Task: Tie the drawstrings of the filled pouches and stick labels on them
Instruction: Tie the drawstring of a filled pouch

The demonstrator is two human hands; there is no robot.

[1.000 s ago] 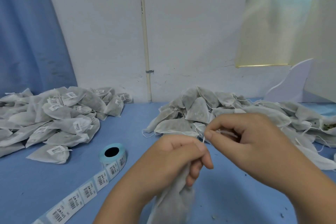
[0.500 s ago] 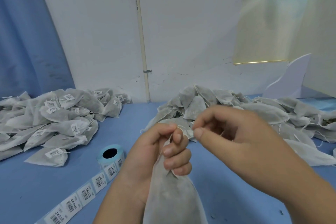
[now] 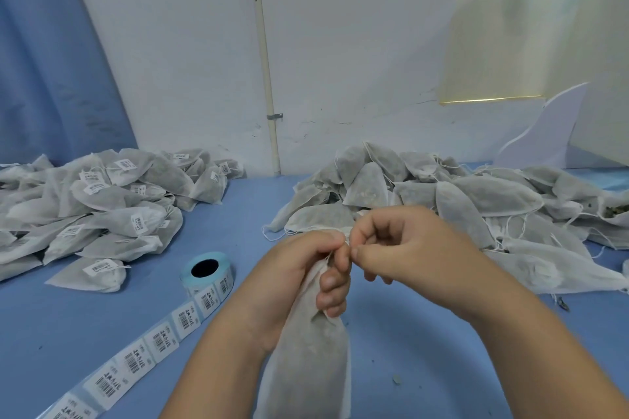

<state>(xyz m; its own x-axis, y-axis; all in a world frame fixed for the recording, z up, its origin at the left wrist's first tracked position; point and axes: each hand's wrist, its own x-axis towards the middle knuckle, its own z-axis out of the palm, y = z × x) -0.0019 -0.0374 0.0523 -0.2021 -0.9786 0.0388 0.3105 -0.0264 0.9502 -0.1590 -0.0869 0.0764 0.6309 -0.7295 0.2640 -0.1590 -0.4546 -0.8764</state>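
A filled grey-white fabric pouch hangs in front of me above the blue table. My left hand grips its gathered neck, fingers curled round the cloth. My right hand is close against the left one and pinches the thin white drawstring at the pouch's mouth; the string itself is mostly hidden between the fingers. A roll of barcode labels lies left of my hands, its strip running toward the lower left.
A heap of labelled pouches covers the left of the table. A heap of unlabelled pouches with loose strings fills the right side. A white wall with a pipe stands behind, with a blue curtain at the left.
The pouch has come up higher in my left hand and more of it shows. My right hand has drawn in closer to the left hand's fingertips at the pouch's mouth.
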